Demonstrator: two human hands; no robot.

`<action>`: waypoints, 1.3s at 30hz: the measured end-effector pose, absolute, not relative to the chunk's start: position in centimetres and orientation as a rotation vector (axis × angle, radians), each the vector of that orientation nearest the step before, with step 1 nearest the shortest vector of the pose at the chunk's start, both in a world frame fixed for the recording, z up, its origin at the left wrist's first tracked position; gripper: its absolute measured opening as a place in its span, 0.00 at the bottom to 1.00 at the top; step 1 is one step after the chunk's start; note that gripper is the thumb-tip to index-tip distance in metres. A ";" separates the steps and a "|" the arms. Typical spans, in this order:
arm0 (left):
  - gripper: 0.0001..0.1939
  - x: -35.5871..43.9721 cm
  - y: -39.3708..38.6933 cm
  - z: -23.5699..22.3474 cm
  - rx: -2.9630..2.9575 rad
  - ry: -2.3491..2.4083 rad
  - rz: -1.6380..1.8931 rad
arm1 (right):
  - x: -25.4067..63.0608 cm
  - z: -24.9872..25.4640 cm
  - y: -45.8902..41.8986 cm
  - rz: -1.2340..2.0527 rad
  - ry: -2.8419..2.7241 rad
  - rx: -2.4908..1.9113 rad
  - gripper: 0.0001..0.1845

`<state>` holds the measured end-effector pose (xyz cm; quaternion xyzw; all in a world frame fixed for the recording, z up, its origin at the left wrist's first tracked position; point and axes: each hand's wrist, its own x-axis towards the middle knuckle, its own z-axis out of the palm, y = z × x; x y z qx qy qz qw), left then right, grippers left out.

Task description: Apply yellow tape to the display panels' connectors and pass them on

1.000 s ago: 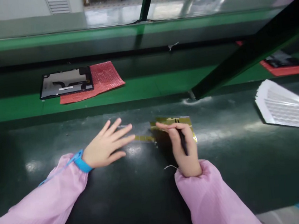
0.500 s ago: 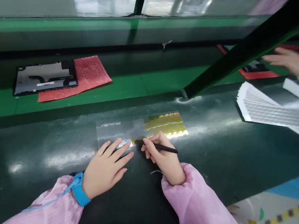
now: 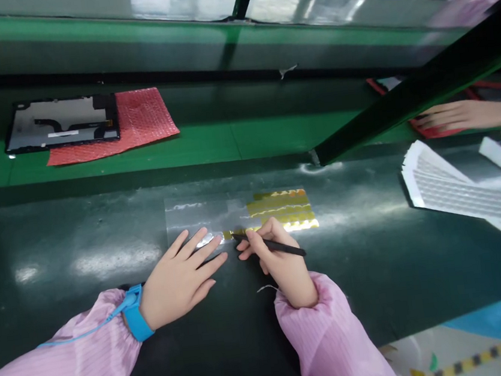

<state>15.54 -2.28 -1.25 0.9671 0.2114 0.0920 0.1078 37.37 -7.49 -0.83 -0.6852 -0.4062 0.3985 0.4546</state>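
Just beyond the grip lies a clear sheet (image 3: 188,216) with amber strips (image 3: 282,204). The right hand (image 3: 284,265) pinches a black tool (image 3: 291,248), tip at the sheet's near edge; to its left, the left hand (image 3: 182,280), fingers spread, overlaps that edge. Seemingly strip work, calling next for a steady sheet.

Tape (image 3: 279,203) on sheet (image 3: 190,216), panel (image 3: 62,121) behind
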 end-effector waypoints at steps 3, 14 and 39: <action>0.22 15.5 -2.2 -1.2 2.837 0.612 0.247 | 37.3 -0.7 -7.2 1.011 -0.952 -1.659 0.22; 0.22 14.1 -2.6 -0.7 2.621 0.630 0.548 | 38.3 -0.5 -6.8 1.113 -0.802 -1.402 0.28; 0.22 5.7 -5.5 -1.9 2.137 0.935 0.642 | 38.4 -1.2 -7.4 0.920 -1.026 -1.435 0.28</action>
